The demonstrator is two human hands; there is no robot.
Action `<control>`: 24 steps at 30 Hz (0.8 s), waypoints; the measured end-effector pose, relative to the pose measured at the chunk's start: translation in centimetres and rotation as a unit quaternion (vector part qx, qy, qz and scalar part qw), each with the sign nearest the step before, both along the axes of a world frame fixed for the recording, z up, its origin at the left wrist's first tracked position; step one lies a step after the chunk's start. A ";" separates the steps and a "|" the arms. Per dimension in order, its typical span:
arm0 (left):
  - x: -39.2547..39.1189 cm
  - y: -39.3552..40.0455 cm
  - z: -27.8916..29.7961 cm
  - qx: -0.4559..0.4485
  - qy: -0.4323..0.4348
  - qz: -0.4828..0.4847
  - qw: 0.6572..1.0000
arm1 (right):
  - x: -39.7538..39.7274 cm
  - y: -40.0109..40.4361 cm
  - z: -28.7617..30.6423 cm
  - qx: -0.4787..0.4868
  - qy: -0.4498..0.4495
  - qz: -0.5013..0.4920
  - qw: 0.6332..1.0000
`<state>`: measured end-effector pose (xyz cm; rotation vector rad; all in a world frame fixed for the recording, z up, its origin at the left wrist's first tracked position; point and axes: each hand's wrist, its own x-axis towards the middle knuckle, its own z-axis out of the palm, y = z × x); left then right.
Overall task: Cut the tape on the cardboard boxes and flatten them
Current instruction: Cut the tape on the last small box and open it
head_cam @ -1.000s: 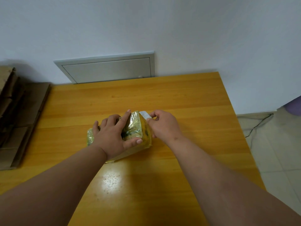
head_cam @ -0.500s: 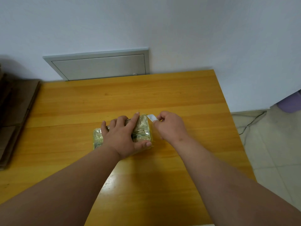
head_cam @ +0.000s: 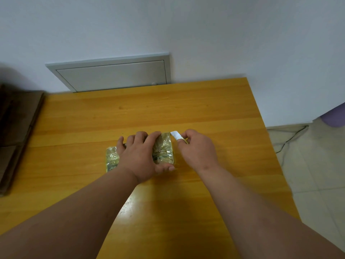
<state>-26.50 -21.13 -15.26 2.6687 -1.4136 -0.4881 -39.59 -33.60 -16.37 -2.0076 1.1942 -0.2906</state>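
Observation:
A small cardboard box (head_cam: 164,150) wrapped in shiny clear tape lies in the middle of the wooden table (head_cam: 186,109). My left hand (head_cam: 141,157) lies over its top, fingers curled over the far edge and thumb on the near side, holding it down. My right hand (head_cam: 197,150) is just right of the box and grips a utility knife (head_cam: 176,136); its short silver blade points up and left at the box's far right corner. The knife's handle is hidden in my fist.
A dark stack of flattened cardboard (head_cam: 16,128) lies at the table's left edge. A grey wall hatch (head_cam: 112,73) sits behind the table. Right of the table is tiled floor with a black cable (head_cam: 287,141) and a purple object (head_cam: 334,116).
The box, tilted up on its edge a second ago, now lies flat under my left hand. My right hand with the knife has drawn slightly right, away from the box's corner.

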 end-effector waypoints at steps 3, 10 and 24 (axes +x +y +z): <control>-0.2 0.0 0.2 -0.001 0.006 0.001 1.000 | -0.1 -0.1 0.3 0.002 -0.008 -0.003 1.000; -0.4 0.3 0.3 -0.001 0.000 0.000 1.000 | 0.0 0.0 0.6 0.006 0.017 -0.007 1.000; -0.6 0.5 0.1 -0.006 0.002 0.002 1.000 | -0.3 0.7 0.9 -0.022 0.017 -0.011 1.000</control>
